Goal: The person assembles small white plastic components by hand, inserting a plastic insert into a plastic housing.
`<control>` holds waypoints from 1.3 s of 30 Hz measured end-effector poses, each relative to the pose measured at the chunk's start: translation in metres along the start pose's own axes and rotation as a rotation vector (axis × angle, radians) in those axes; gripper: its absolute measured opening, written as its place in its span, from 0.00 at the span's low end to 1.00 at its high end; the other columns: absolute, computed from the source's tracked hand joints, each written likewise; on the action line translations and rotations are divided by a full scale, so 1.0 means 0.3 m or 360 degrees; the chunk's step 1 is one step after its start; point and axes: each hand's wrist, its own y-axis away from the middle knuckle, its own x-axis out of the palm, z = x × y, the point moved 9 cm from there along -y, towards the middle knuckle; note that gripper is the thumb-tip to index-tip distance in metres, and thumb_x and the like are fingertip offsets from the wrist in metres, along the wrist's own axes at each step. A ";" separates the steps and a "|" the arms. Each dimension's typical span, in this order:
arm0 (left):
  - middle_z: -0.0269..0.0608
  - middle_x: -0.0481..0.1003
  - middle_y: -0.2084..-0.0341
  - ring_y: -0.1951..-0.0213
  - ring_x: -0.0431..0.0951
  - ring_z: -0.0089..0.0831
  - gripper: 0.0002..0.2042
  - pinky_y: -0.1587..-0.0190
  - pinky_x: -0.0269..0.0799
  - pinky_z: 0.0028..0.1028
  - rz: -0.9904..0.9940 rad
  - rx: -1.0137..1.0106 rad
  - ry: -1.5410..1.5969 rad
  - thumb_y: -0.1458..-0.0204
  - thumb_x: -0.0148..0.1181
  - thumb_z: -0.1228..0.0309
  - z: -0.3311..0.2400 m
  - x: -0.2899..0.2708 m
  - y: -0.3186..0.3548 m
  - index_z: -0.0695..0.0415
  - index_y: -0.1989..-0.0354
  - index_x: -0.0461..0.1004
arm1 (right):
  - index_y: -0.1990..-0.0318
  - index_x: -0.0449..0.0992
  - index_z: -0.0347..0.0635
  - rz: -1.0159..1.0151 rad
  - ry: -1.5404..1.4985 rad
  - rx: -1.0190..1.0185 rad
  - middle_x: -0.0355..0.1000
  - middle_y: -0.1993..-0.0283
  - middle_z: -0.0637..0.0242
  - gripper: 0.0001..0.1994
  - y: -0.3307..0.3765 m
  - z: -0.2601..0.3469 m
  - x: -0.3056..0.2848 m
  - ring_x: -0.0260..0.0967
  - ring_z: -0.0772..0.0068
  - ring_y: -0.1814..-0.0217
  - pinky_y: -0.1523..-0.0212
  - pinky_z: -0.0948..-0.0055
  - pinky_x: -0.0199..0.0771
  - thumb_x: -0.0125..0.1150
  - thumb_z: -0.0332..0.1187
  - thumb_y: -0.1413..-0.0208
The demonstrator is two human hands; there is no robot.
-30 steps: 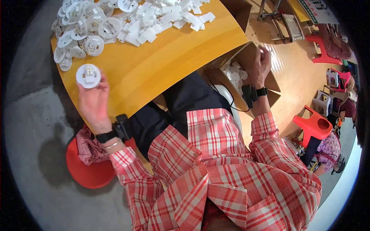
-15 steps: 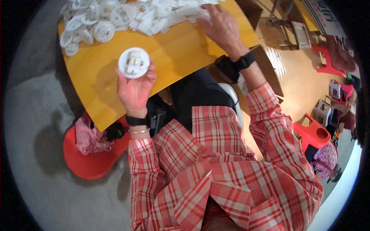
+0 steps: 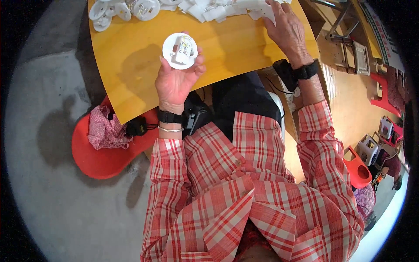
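Observation:
My left hand [image 3: 176,85], palm up above the yellow table, grips a round white plastic base [image 3: 179,57] by its edge. A boxy white part and small fittings or wiring sit on the disc's upper face; I cannot make out the details. At the far right of the table, my right hand [image 3: 289,38] reaches into the flat white plastic pieces [image 3: 214,13]. Its thumb and forefinger are apart, with white plastic between them. Whether any piece is gripped is unclear, and the other fingertips are partly hidden at the frame's top.
More round white bases [image 3: 146,8] lie at the table's far left. The yellow tabletop [image 3: 124,78] has its near edge before my lap. On my left, a red stool [image 3: 98,159] carries a pink patterned cloth [image 3: 107,131]. Another red stool [image 3: 358,168] stands at right.
The view has shifted, so the table and piles sit higher and further right. My left hand has tilted the white base slightly. The right hand stays at the flat pieces.

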 end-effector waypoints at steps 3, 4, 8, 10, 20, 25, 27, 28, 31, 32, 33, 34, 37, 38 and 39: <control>0.45 0.65 0.53 0.57 0.67 0.33 0.40 0.57 0.65 0.28 0.0073 0.0029 -0.0129 0.57 0.65 0.54 0.004 0.006 -0.002 0.60 0.39 0.54 | 0.52 0.67 0.35 -0.0085 0.0035 -0.0111 0.63 0.57 0.47 0.19 0.007 0.009 -0.020 0.65 0.45 0.57 0.61 0.58 0.67 0.58 0.29 0.53; 0.45 0.65 0.53 0.57 0.67 0.33 0.40 0.57 0.65 0.28 0.0071 0.0027 -0.0128 0.57 0.65 0.54 0.005 -0.002 0.001 0.60 0.39 0.54 | 0.52 0.66 0.34 -0.0091 0.0007 -0.0142 0.63 0.58 0.47 0.20 0.009 0.016 -0.025 0.65 0.45 0.57 0.61 0.58 0.67 0.58 0.29 0.53; 0.43 0.65 0.53 0.53 0.68 0.32 0.36 0.53 0.66 0.28 -0.0113 0.0321 -0.0907 0.59 0.68 0.66 -0.027 0.012 0.004 0.62 0.41 0.56 | 0.51 0.66 0.35 -0.0124 0.0010 -0.0223 0.64 0.58 0.46 0.19 0.016 0.013 -0.031 0.65 0.44 0.57 0.61 0.58 0.67 0.58 0.29 0.53; 0.42 0.65 0.54 0.52 0.69 0.32 0.35 0.51 0.67 0.29 -0.0343 0.0490 -0.1373 0.60 0.68 0.70 -0.063 0.030 0.014 0.62 0.42 0.58 | 0.51 0.66 0.35 -0.0165 -0.0019 -0.0225 0.64 0.58 0.46 0.19 0.022 0.022 -0.053 0.65 0.44 0.59 0.62 0.58 0.67 0.57 0.28 0.52; 0.50 0.66 0.54 0.54 0.71 0.37 0.34 0.52 0.69 0.32 -0.0538 0.0795 -0.2801 0.63 0.69 0.73 -0.098 0.097 0.026 0.63 0.47 0.57 | 0.56 0.71 0.37 0.0187 -0.0249 0.0076 0.70 0.66 0.51 0.16 0.021 0.029 -0.056 0.69 0.59 0.72 0.72 0.68 0.68 0.60 0.33 0.52; 0.49 0.68 0.56 0.55 0.72 0.34 0.34 0.54 0.70 0.30 -0.0593 0.0834 -0.3026 0.64 0.70 0.73 -0.106 0.103 0.035 0.63 0.48 0.58 | 0.58 0.74 0.37 0.0133 -0.0336 0.0111 0.71 0.69 0.55 0.15 0.023 0.032 -0.051 0.67 0.66 0.75 0.75 0.71 0.68 0.61 0.35 0.52; 0.47 0.68 0.55 0.55 0.72 0.34 0.33 0.53 0.70 0.30 -0.0590 0.0832 -0.2971 0.63 0.70 0.74 -0.108 0.096 0.035 0.62 0.47 0.58 | 0.57 0.74 0.37 0.0185 -0.0341 0.0168 0.71 0.68 0.56 0.15 0.024 0.020 -0.038 0.67 0.66 0.75 0.74 0.71 0.68 0.61 0.36 0.52; 0.47 0.68 0.55 0.55 0.72 0.34 0.33 0.53 0.70 0.30 -0.0575 0.0834 -0.2963 0.63 0.70 0.74 -0.102 0.097 0.027 0.62 0.47 0.58 | 0.57 0.74 0.38 0.0218 -0.0396 0.0163 0.71 0.67 0.56 0.16 0.025 0.003 -0.030 0.68 0.66 0.74 0.74 0.72 0.68 0.61 0.36 0.52; 0.52 0.65 0.56 0.54 0.68 0.44 0.33 0.51 0.65 0.36 -0.0537 0.0796 -0.2711 0.65 0.69 0.72 -0.093 0.093 0.013 0.63 0.49 0.59 | 0.56 0.74 0.38 0.0261 -0.0442 0.0126 0.71 0.65 0.55 0.16 0.036 -0.006 -0.018 0.68 0.66 0.72 0.72 0.72 0.69 0.61 0.36 0.51; 0.51 0.65 0.56 0.53 0.68 0.44 0.32 0.51 0.65 0.36 -0.0595 0.0736 -0.2549 0.64 0.69 0.72 -0.096 0.082 0.017 0.63 0.49 0.59 | 0.55 0.74 0.38 0.0281 -0.0449 0.0090 0.71 0.63 0.55 0.16 0.036 0.004 -0.012 0.68 0.66 0.71 0.72 0.72 0.69 0.60 0.36 0.50; 0.51 0.65 0.56 0.53 0.68 0.44 0.31 0.51 0.65 0.36 -0.0648 0.0673 -0.2386 0.64 0.69 0.72 -0.095 0.069 0.017 0.63 0.49 0.60 | 0.54 0.73 0.37 0.0301 -0.0454 0.0055 0.71 0.62 0.55 0.17 0.036 0.012 -0.012 0.68 0.66 0.69 0.71 0.72 0.70 0.60 0.36 0.50; 0.51 0.65 0.56 0.53 0.68 0.44 0.31 0.51 0.65 0.36 -0.0631 0.0671 -0.2376 0.64 0.69 0.72 -0.096 0.068 0.020 0.63 0.49 0.60 | 0.54 0.73 0.37 0.0293 -0.0439 0.0063 0.71 0.62 0.55 0.17 0.037 0.015 -0.012 0.68 0.66 0.69 0.71 0.72 0.70 0.60 0.36 0.50; 0.51 0.65 0.57 0.54 0.67 0.44 0.30 0.52 0.64 0.37 -0.0563 0.0775 -0.2983 0.61 0.67 0.71 -0.088 0.112 0.019 0.62 0.48 0.60 | 0.56 0.72 0.36 0.0303 -0.0533 0.0087 0.70 0.62 0.53 0.16 0.035 0.040 -0.028 0.69 0.63 0.68 0.69 0.71 0.70 0.61 0.35 0.50; 0.51 0.65 0.57 0.54 0.67 0.44 0.30 0.52 0.64 0.37 -0.0552 0.0776 -0.2979 0.61 0.67 0.71 -0.088 0.113 0.019 0.62 0.48 0.60 | 0.56 0.72 0.36 0.0297 -0.0526 0.0092 0.70 0.62 0.53 0.16 0.040 0.048 -0.030 0.69 0.63 0.68 0.69 0.71 0.70 0.61 0.35 0.50; 0.51 0.65 0.57 0.54 0.67 0.44 0.30 0.52 0.64 0.37 -0.0559 0.0769 -0.3004 0.60 0.67 0.71 -0.090 0.111 0.020 0.62 0.48 0.60 | 0.59 0.73 0.35 0.0224 -0.0540 0.0043 0.71 0.63 0.53 0.14 0.044 0.063 -0.039 0.69 0.61 0.68 0.68 0.70 0.70 0.61 0.34 0.50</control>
